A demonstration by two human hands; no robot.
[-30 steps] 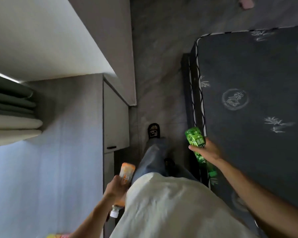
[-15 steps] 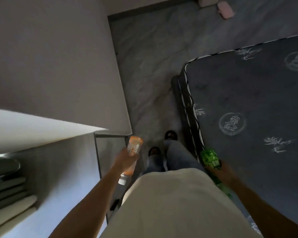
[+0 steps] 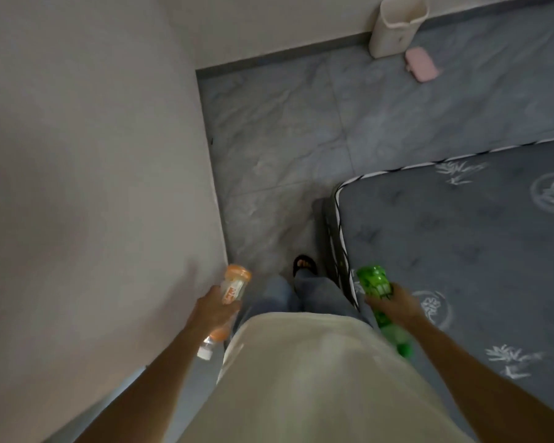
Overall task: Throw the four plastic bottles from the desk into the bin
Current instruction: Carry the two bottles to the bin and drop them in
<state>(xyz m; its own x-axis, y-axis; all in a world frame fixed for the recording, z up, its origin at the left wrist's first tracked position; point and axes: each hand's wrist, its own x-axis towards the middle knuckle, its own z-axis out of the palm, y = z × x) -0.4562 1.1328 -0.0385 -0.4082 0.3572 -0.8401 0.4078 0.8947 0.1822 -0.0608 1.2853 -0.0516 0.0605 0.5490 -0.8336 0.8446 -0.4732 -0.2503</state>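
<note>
My left hand (image 3: 213, 311) grips an orange-labelled plastic bottle (image 3: 234, 287) around its middle, base pointing forward and white cap toward me. A green plastic bottle (image 3: 374, 284) is held the same way in my right hand (image 3: 397, 303), its green cap end trailing back beside my hip. Both hands hang low at my sides. At the far top right, a cream-coloured bin (image 3: 397, 24) stands on the floor against the wall, open at the top. No other bottles are in view.
A grey wall (image 3: 93, 187) runs close along my left. A dark mattress (image 3: 461, 251) with white patterns fills the right side. Grey tiled floor (image 3: 285, 139) stretches ahead between them. A pink object (image 3: 421, 63) lies on the floor beside the bin.
The view has moved forward and tilted up: the cupboard has left the frame, the bin has come into sight, and both hands still carry their bottles at my sides.
</note>
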